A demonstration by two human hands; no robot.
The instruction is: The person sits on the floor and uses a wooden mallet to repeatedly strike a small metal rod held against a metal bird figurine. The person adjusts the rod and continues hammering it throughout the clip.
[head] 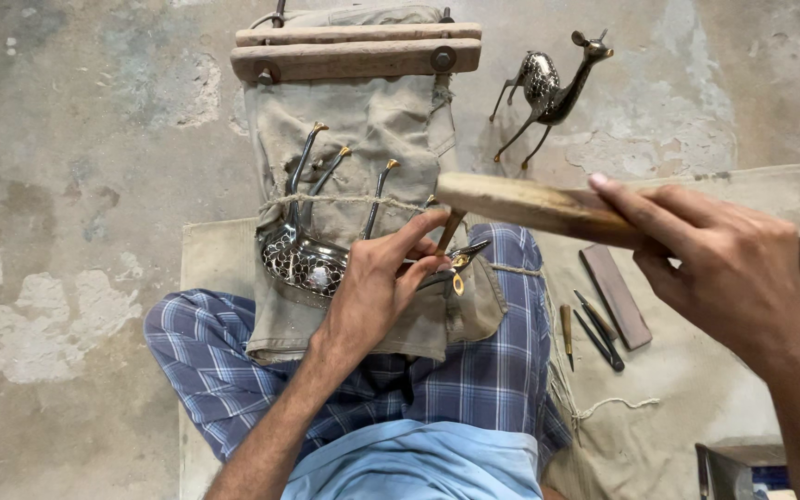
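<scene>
The left hand [377,282] pinches a small chisel [449,231] against a metal deer [312,250] tied with string onto a cloth-covered block [363,120]. The right hand [724,268] grips a wooden mallet [530,206] raised above it. A second deer [548,93] stands on the floor [76,139], with tools [594,324] beside the knee

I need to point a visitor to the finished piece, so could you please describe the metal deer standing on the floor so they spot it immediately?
Start from the wooden clamp bars at the top of the cloth-covered work stand, then look just to their right on the bare concrete floor. There stands the metal deer, upright on four thin legs. Unlike the similar figure tied to the stand with its legs up, it stands free.
</scene>
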